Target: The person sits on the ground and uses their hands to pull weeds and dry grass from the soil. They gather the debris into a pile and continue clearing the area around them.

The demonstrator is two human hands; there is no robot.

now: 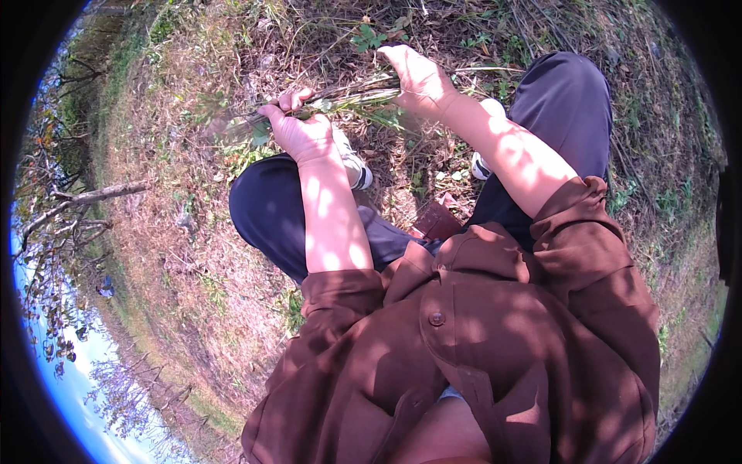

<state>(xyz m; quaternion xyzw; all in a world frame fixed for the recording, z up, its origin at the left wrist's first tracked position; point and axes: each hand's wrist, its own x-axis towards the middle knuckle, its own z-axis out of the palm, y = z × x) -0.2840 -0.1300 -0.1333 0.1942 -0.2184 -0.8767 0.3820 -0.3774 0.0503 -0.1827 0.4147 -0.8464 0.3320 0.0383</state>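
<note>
A bundle of long grass and plant stems [359, 97] lies stretched between my two hands, above the ground and in front of my knees. My left hand [301, 129] is closed around its left part, with blurred leafy ends sticking out beyond the fingers. At the bundle's right end is my right hand [420, 78], its thumb stretched out and its palm against the stems; the fingers are mostly hidden, so its grip cannot be made out.
Dry grass, leaf litter and green weeds [191, 232] cover the ground. A bare branch [98, 194] reaches in from the left. Between my legs stands a reddish-brown object [437, 221], partly hidden. My shoes [351, 159] are below the bundle.
</note>
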